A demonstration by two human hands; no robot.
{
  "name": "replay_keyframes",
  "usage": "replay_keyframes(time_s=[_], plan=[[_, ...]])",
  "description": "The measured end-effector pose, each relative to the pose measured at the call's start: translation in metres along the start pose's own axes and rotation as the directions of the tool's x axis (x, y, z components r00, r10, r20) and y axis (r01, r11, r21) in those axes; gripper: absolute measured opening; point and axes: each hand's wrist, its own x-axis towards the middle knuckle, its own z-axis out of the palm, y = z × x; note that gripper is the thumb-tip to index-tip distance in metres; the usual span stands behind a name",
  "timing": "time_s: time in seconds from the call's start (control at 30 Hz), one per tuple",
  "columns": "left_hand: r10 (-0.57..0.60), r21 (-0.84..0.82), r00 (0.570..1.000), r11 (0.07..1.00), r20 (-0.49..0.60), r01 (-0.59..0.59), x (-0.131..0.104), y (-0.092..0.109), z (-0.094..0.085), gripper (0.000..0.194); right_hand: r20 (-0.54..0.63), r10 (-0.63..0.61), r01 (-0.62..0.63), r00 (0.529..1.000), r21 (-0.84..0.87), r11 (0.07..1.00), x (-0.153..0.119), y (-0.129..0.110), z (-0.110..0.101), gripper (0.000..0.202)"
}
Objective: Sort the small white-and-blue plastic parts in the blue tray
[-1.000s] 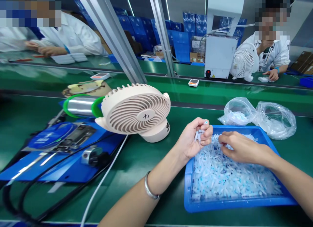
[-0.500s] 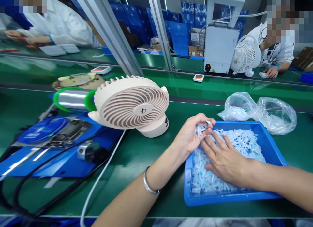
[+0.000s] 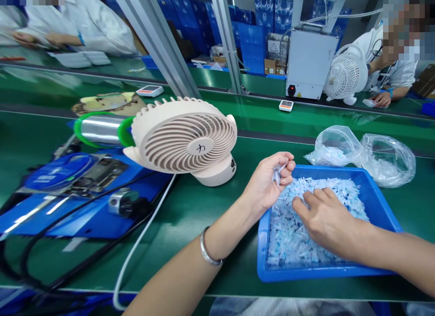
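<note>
Cupped at the left rim of the blue tray (image 3: 380,202), my left hand (image 3: 268,180) has its fingers curled round a few small whitish plastic pieces (image 3: 277,173). The tray holds a thick layer of loose white and pale-blue pieces (image 3: 292,239) of the same sort. Over the middle of that layer is my right hand (image 3: 329,221), back upward, with bent fingers drawn together and fingertips pointing down. What those fingertips hold, if anything, is hidden.
A beige fan (image 3: 190,141) stands left of my left hand, its white cable (image 3: 142,243) running forward. Two clear plastic bags (image 3: 387,162) lie behind the tray. Farther left is a blue machine (image 3: 102,198) with black cables. Co-workers in white sit across the bench.
My right hand has drawn away from my left hand, and its spread fingers have curled over the tray. Fewer pieces show in my left hand. The view has shifted slightly.
</note>
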Motion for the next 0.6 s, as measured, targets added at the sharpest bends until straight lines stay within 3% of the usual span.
replay_keyframes(time_s=[0.1,0.17,0.37,0.6], plan=[[0.016,0.027,1.0,1.0,0.014,-0.016,0.0,0.0,0.0,0.007,0.073,0.124,-0.121,0.99,-0.042,0.992,0.001,0.005,0.002,0.014],[0.027,0.052,0.999,0.998,0.017,-0.028,0.0,-0.001,0.0,0.006,0.056,0.163,-0.16,0.985,-0.056,0.986,0.003,0.006,0.007,0.018],[0.062,0.077,0.998,0.995,-0.006,-0.061,0.001,-0.002,0.001,0.007,-0.094,0.008,-0.008,0.996,0.004,1.0,0.004,-0.011,0.029,0.053],[0.109,0.078,0.994,0.991,0.017,-0.11,0.003,-0.003,-0.002,0.003,-0.223,-0.001,-0.035,0.975,-0.159,0.987,0.0,-0.02,0.041,0.054]])
